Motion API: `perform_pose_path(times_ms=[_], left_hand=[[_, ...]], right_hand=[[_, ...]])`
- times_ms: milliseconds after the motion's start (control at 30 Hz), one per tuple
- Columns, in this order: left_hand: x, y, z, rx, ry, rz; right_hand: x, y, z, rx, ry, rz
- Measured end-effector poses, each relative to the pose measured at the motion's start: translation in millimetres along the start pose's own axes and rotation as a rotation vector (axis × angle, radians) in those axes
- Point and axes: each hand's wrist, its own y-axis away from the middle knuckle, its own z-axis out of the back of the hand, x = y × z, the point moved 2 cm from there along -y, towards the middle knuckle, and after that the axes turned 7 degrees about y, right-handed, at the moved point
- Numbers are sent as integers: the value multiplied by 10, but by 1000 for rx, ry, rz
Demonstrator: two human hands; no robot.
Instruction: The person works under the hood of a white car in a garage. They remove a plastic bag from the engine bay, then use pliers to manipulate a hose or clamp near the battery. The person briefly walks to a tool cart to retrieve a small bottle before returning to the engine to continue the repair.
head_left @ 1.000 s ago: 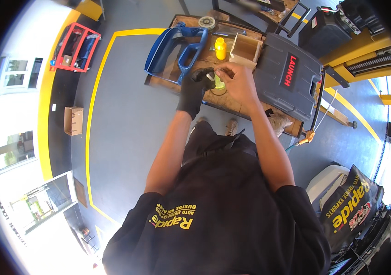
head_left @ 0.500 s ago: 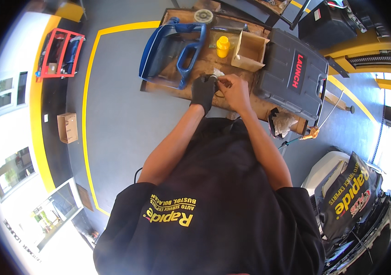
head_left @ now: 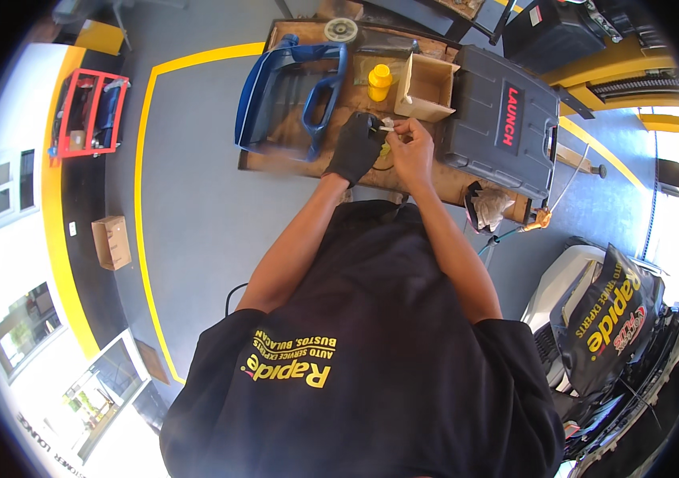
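Wooden bench (head_left: 447, 179), hands (head_left: 414, 154), slim white piece (head_left: 387, 128)

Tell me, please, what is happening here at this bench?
A person is working with both hands over a wooden bench. The black-gloved left hand and the bare right hand meet at a small pale piece, which the right hand appears to pinch; it is too small to identify. Beyond the hands stand a yellow bottle and an open cardboard box, with a dark case to their right.
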Motion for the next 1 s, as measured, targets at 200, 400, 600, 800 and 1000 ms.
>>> perform_pose_path(times_ms=[200,400,600,800,1000], left_hand=[[-131,-4,34,-15,358,296],[-78,-62,59,105,304,342],[95,-99,101,406,416,545],[295,-38,126,411,467,45],[63,88,127,361,511,419]], right_hand=[[-48,-98,37,107,-35,-69],[-26,-141,99,194,1,-138],[-150,-188,97,221,-132,-113],[-268,-157,119,376,-343,-243],[-85,-99,162,210,-29,-164]])
